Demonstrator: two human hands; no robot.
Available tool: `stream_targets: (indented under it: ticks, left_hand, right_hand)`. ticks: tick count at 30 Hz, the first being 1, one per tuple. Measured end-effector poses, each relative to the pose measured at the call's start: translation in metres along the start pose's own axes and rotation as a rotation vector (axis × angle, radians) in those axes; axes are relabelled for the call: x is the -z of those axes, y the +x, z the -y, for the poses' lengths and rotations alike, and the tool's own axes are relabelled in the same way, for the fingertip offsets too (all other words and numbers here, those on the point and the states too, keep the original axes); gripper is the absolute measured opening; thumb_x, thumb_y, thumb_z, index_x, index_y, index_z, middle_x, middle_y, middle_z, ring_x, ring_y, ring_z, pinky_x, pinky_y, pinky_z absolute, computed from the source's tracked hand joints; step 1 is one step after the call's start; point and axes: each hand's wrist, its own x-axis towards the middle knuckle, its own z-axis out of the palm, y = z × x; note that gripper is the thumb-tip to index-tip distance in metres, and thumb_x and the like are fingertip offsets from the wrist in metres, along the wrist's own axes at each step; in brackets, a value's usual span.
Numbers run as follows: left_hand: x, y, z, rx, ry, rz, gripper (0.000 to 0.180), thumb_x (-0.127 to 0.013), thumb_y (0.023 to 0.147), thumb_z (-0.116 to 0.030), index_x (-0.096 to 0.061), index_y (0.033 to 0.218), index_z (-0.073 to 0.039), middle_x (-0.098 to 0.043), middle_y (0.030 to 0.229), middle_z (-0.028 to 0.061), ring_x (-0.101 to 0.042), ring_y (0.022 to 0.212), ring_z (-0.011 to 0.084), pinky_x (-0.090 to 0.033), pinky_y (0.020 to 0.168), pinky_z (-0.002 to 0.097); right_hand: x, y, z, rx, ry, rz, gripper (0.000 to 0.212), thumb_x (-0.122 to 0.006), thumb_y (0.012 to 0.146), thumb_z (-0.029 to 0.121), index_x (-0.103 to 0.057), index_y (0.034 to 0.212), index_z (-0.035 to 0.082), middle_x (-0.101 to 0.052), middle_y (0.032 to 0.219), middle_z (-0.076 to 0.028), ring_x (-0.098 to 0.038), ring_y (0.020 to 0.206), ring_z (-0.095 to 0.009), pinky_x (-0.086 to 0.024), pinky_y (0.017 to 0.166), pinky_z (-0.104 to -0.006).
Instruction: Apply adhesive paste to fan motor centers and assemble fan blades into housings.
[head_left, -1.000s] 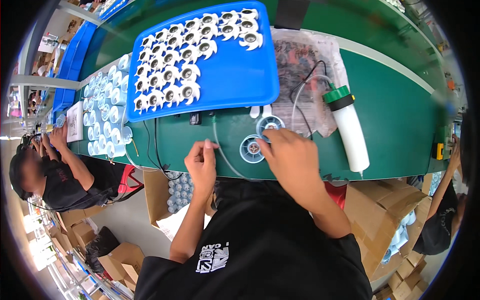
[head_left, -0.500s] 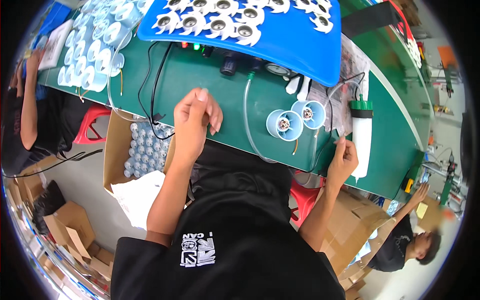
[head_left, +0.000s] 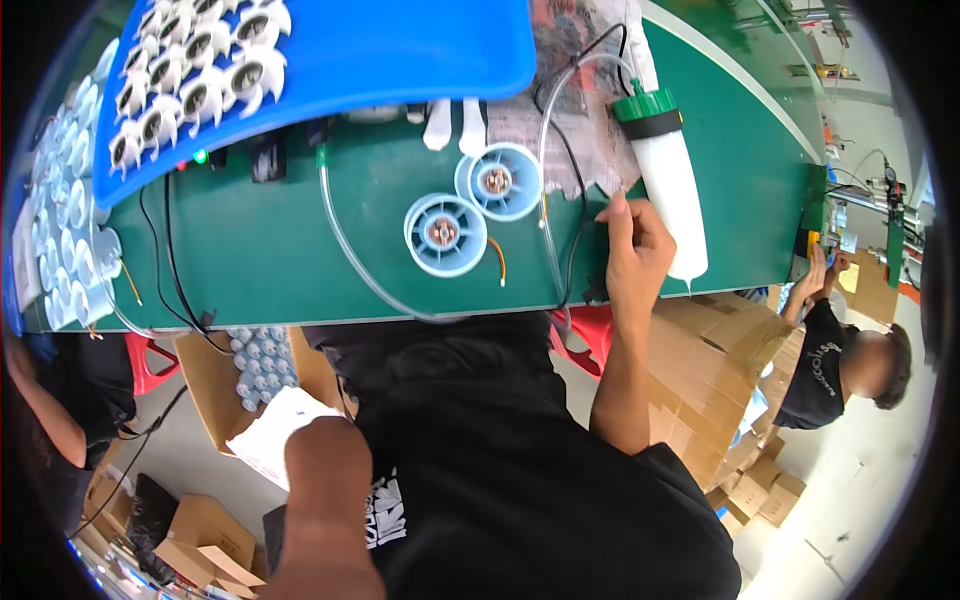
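My right hand (head_left: 640,246) is at the right of the green table, its fingers curled in and the thumb raised; I see nothing held. It is just left of a white glue cartridge (head_left: 670,190) with a green cap. Left of the hand are two light-blue round plastic housings (head_left: 445,236), side by side, each with a copper-wound motor core in its centre. Coloured wires (head_left: 499,262) trail from the nearer one. My left arm (head_left: 328,500) is bent up close to the camera, and its hand is outside the picture.
A blue tray (head_left: 400,55) of white fan impellers (head_left: 200,95) covers the far left. Many blue housings (head_left: 72,230) stack beyond it. Clear hoses (head_left: 345,250) and black cables (head_left: 168,255) cross the green table (head_left: 270,270). Cardboard boxes (head_left: 700,370) stand below; people sit at both sides.
My left hand has left the table area and gone out of view toward the camera. The view has shifted, moving the tray leftward. My right hand remains curled near the cartridge.
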Motion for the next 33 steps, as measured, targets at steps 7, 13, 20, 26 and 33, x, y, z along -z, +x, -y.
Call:
stream_targets:
  ticks: [7,13,20,26,33]
  left_hand:
    - [0.066,-0.073,-0.049,1.060,0.039,-0.239,0.045,-0.042,0.096,-0.052,-0.050,0.072,-0.016,-0.052,0.065,-0.0037,-0.051,0.065,0.0179,-0.040,0.068,0.0295]
    - [0.134,-0.095,-0.070,0.899,-0.228,-0.781,0.033,-0.034,0.100,-0.032,-0.040,0.072,-0.017,-0.030,0.058,-0.0037,-0.027,0.053,0.0131,-0.023,0.051,0.0298]
    - [0.151,-0.092,-0.069,0.884,-0.221,-0.839,0.033,-0.031,0.104,-0.030,-0.037,0.075,-0.015,-0.029,0.059,-0.0026,-0.025,0.053,0.0120,-0.023,0.051,0.0287]
    - [0.119,-0.100,-0.049,0.891,0.817,-0.636,0.034,-0.048,0.101,-0.029,-0.040,0.073,-0.012,-0.040,0.061,0.0023,-0.039,0.058,0.0156,-0.033,0.055,0.0280]
    - [0.104,-0.105,-0.021,0.971,1.808,0.498,0.095,-0.090,0.058,-0.036,-0.045,0.136,-0.005,-0.059,0.126,0.0095,-0.033,0.134,0.0347,-0.024,0.110,0.0483]
  right_hand:
    - [0.005,-0.005,0.000,-0.049,0.004,0.026,0.025,-0.061,0.096,0.015,-0.063,0.075,0.001,-0.044,0.060,0.006,-0.035,0.057,-0.003,-0.025,0.051,-0.0224]
    - [0.016,0.001,-0.011,-0.034,0.105,-0.077,0.032,-0.056,0.100,0.023,-0.062,0.075,0.002,-0.038,0.056,0.006,-0.029,0.049,-0.002,-0.018,0.046,-0.0216]
    - [0.006,0.003,-0.010,-0.008,0.133,-0.031,0.032,-0.058,0.099,0.024,-0.062,0.078,0.001,-0.040,0.057,0.005,-0.031,0.050,-0.002,-0.020,0.046,-0.0213]
    - [0.012,-0.001,0.003,0.392,-0.234,-0.216,0.018,-0.062,0.095,0.011,-0.063,0.081,-0.001,-0.055,0.062,0.000,-0.041,0.055,-0.005,-0.030,0.050,-0.0211]
    - [0.013,0.056,0.024,0.464,-0.994,-0.247,0.076,-0.074,0.078,0.052,-0.048,0.135,0.008,-0.062,0.106,-0.018,-0.061,0.092,-0.037,-0.048,0.081,-0.0439]
